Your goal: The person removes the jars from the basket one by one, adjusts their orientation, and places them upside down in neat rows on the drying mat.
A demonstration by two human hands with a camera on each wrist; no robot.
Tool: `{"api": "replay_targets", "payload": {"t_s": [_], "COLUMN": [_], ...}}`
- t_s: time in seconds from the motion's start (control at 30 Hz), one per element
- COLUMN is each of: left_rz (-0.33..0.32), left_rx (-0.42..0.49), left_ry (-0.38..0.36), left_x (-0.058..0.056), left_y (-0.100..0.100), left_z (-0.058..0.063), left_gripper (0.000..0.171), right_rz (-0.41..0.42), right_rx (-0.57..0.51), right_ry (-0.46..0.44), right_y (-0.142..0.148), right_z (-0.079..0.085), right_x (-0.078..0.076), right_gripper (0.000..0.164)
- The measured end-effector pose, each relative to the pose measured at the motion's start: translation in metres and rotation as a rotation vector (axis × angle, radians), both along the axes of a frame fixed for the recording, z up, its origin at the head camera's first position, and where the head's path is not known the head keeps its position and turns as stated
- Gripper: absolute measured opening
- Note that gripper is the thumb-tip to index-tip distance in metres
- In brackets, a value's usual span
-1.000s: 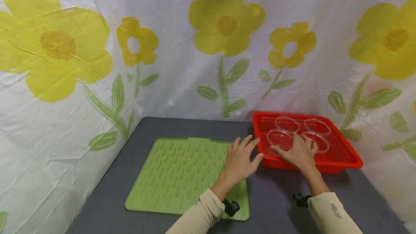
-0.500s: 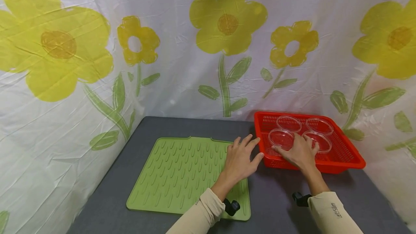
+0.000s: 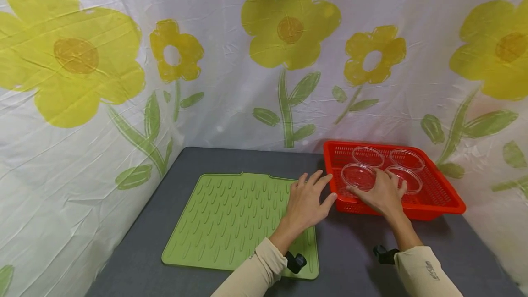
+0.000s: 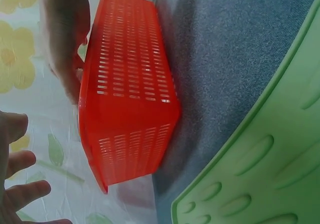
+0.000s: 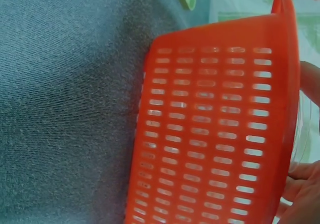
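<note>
Several clear petri dishes lie in the red basket (image 3: 437, 187), seen in the head view at the right. My right hand (image 3: 382, 196) reaches over the basket's near side, thumb and fingers around the near-left petri dish (image 3: 356, 175) at its rim. In the right wrist view, part of the right hand (image 5: 305, 199) shows beyond the basket wall, beside a clear rim. My left hand (image 3: 306, 203) hovers over the right part of the green mat (image 3: 231, 219), fingers spread and holding nothing, close to the basket's left edge.
The green mat with raised ridges lies left of the basket on the dark grey table (image 3: 247, 157). A curtain (image 3: 214, 81) printed with yellow flowers surrounds the table's back and sides. Another petri dish (image 3: 406, 180) lies right of the gripped one.
Both hands keep nearly the same pose and place. The head view has shifted very slightly; the petri dishes stay in the basket.
</note>
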State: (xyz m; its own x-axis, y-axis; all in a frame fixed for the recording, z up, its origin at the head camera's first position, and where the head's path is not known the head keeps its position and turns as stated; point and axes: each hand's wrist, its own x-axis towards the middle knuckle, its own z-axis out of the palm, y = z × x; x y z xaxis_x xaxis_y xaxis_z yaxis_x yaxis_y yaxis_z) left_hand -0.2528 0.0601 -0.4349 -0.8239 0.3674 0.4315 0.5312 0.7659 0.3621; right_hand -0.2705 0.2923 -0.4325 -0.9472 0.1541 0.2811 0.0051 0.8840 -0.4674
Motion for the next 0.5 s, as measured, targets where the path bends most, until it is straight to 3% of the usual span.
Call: {"api": "replay_targets", "payload": {"t_s": [0.23,0.5], "left_rz": [-0.001,-0.014], "left_rx": [0.005,0.065], "left_ry": [0.036,0.091], "left_x": [0.000,-0.001], "left_y": [0.002,0.003], "left_z": [0.000,0.000], "left_gripper": [0.051,0.049], "right_rz": [0.015,0.043], "right_rx": [-0.025,-0.050], "right_ry": [0.001,0.082], "right_y": [0.002,0.003], "right_z": [0.016,0.047], "right_x": [0.005,0.014], "right_gripper": [0.099,0.097]}}
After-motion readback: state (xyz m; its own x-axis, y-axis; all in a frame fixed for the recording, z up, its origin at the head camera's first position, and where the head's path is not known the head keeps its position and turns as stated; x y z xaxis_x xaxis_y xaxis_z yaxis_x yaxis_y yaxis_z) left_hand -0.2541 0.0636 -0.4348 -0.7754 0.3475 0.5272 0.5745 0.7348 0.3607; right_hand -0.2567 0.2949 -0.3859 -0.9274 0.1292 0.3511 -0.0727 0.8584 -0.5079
